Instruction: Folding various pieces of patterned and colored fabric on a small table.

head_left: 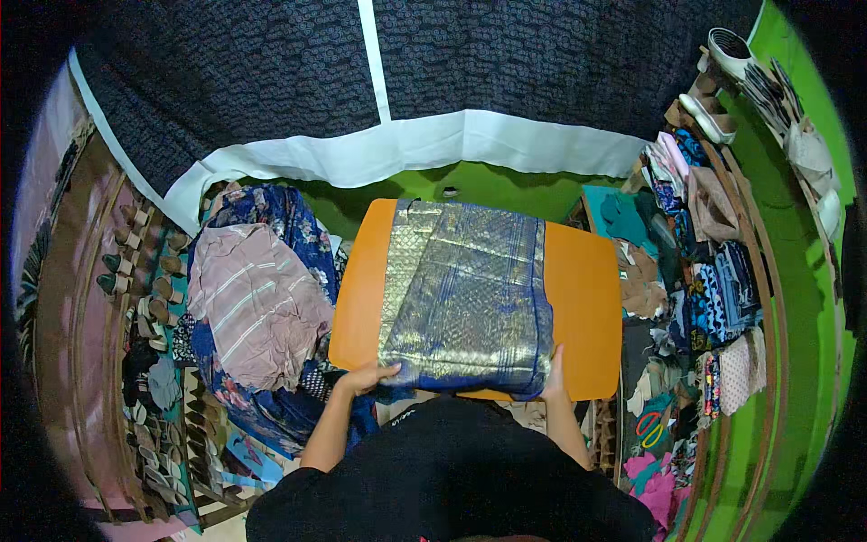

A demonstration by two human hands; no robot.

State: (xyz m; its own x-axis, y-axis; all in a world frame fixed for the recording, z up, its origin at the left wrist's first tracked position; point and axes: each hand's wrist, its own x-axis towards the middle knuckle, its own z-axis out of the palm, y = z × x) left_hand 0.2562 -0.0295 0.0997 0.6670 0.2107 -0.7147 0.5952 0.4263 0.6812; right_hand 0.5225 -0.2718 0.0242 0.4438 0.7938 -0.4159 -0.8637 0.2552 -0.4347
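Blue and gold-patterned cloth (470,289), folded to a rough rectangle, lies across the middle of an orange board (587,316), leaving the board bare at both sides. Head view: the left hand (366,377) is closed on the cloth's near left corner, thumb on top. The right hand (554,375) touches the near right edge, its thumb along the border; its fingers are hidden, so how far it is closed cannot be told. A black shirt (452,479) blocks the area directly below the board.

Just left of the board, a mauve striped garment (257,303) rests on blue floral fabric (280,206), crowding that side. Farther left stands a rack of shoes (113,271). Beyond the board hangs a dark patterned curtain (524,72) with a white border (506,149), and below it shows a green wall (415,185). Teal cloth (623,217) lies near the far right corner. Scissors (652,429) with coloured handles lie among garments at lower right, near bright pink fabric (652,479); folded clothes (736,289) line the right-hand shelving.
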